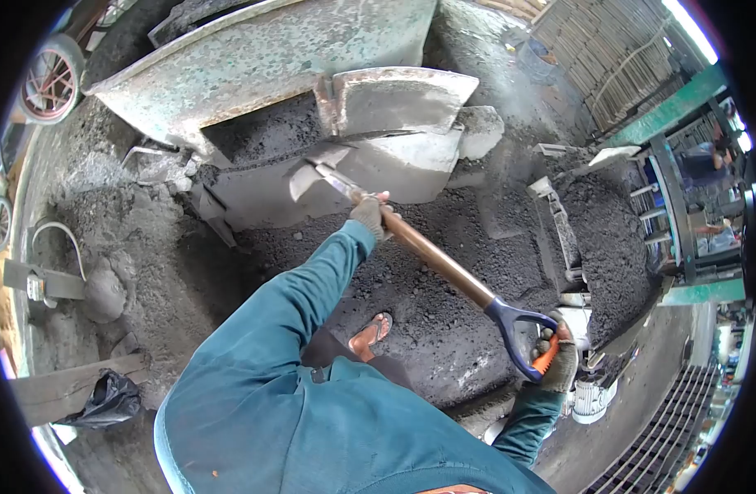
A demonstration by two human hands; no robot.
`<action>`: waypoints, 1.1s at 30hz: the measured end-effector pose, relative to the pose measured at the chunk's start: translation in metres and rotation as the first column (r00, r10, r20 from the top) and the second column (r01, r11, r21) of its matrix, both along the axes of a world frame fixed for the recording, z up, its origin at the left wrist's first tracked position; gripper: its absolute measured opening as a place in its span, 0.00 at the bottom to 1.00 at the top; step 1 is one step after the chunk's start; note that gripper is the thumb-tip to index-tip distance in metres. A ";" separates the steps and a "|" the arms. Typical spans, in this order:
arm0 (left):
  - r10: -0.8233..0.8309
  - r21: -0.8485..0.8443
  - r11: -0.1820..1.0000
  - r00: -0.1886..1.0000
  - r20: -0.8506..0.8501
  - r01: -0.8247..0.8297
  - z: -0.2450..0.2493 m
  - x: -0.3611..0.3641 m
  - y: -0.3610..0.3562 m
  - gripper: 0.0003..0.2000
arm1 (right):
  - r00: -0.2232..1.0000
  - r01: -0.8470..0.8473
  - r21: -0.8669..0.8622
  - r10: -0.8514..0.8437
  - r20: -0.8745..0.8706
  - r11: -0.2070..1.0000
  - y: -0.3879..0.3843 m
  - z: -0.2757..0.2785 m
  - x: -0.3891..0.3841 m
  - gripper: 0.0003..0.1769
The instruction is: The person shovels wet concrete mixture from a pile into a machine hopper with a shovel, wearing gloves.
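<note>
A shovel (pixel 439 259) with a brown shaft and a blue and orange D-shaped handle slants across the middle of the view. My left hand (pixel 369 217), in a grey glove, is wrapped round the shaft close to the metal blade (pixel 316 169). At the other end, my right hand (pixel 562 358), also gloved, is closed on the D-handle. The blade is over a grey metal sheet (pixel 271 198), below the opening of a greenish metal hopper (pixel 271 53). Dark crumbly material (pixel 427 305) covers the ground beneath the shaft.
Dark material fills a bin (pixel 612 239) on the right, beside a green metal frame (pixel 682 288). A wheel (pixel 50 80) stands at the upper left. A black plastic bag (pixel 110 399) lies at the lower left. A metal grate (pixel 658 428) is at the lower right.
</note>
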State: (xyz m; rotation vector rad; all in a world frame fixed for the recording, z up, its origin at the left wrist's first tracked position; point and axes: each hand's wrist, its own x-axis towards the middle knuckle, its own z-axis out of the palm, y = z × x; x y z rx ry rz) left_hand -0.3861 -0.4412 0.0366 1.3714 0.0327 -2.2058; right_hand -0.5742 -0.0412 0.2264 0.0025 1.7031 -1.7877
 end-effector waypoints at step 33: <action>0.233 0.392 0.888 0.970 0.070 -0.242 -0.243 0.396 0.075 0.15 | 0.682 -0.707 0.295 0.729 0.047 0.643 -0.232 -0.173 0.426 0.28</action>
